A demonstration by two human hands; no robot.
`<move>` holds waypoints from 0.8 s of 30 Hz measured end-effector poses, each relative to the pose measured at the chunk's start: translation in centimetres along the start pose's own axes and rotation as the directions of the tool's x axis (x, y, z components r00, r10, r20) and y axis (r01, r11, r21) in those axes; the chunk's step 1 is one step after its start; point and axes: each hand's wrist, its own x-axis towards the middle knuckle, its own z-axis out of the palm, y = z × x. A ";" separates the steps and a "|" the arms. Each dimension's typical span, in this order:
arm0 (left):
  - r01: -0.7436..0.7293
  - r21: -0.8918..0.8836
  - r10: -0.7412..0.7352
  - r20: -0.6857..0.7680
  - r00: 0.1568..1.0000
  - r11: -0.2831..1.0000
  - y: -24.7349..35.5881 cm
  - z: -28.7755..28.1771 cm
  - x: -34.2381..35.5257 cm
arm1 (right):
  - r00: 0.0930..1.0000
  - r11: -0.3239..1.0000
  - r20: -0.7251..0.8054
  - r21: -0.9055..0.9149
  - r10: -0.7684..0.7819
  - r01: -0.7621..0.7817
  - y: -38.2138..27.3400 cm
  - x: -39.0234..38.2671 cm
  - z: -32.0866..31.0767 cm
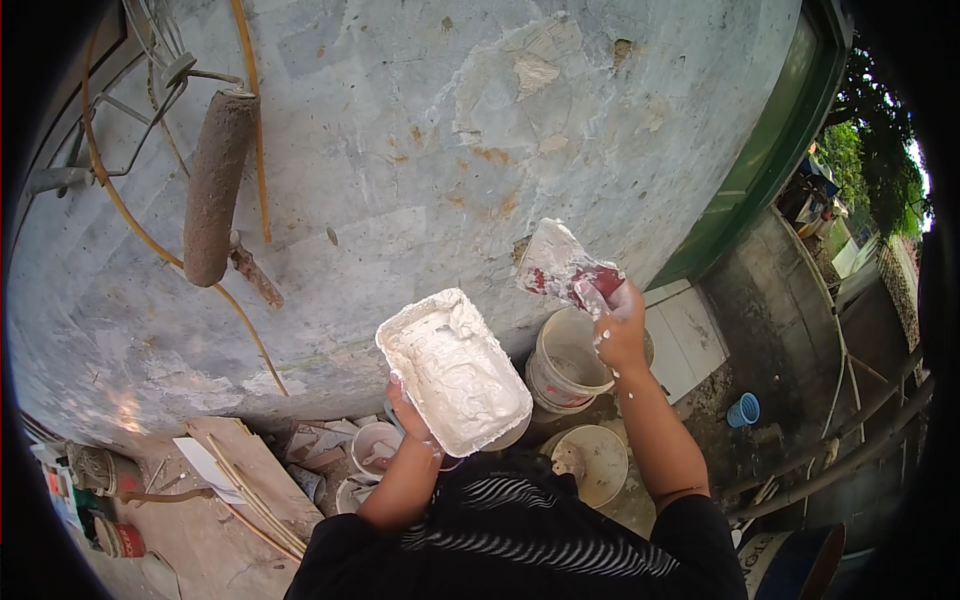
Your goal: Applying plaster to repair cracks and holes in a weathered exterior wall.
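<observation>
Your left hand (408, 410) grips one tub (500, 429), right hand (622, 312) one scraper (552, 258), one roller (219, 190) left, one blue container (744, 409) right

A grey-blue plastered wall (380, 120), patchy and flaked in spots, spans the upper view and meets what looks like a green door (755, 190) at the right. Below lies a dusty floor (225, 565); daylight shows around leafy trees (878, 145) at far right.

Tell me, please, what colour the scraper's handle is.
The handle is red, with white smears; it shows in the head view.
</observation>
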 end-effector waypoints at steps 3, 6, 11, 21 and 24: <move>0.018 0.013 -0.018 -0.020 1.000 1.000 -0.1 -0.1 0.0 | 0.991 0.939 -0.024 0.322 0.133 -0.118 -0.9 0.4 0.6; 0.022 0.042 -0.022 0.000 1.000 0.999 -0.3 0.0 0.1 | 0.988 0.915 -0.017 0.381 0.151 -0.133 -0.9 0.3 1.0; 0.055 -0.005 -0.055 0.061 0.997 0.998 -0.2 1.8 0.0 | 0.999 0.993 -0.020 0.114 0.040 -0.038 -1.0 -1.7 1.7; 0.042 0.055 -0.037 -0.083 0.996 0.998 -1.2 3.4 -0.4 | 0.972 0.889 0.198 -0.410 -0.130 0.202 -2.0 -6.0 3.2; 0.022 0.156 -0.006 -0.098 0.995 0.987 -1.2 3.7 -0.5 | 0.958 0.874 0.275 -0.445 -0.074 0.195 -2.0 -6.2 2.7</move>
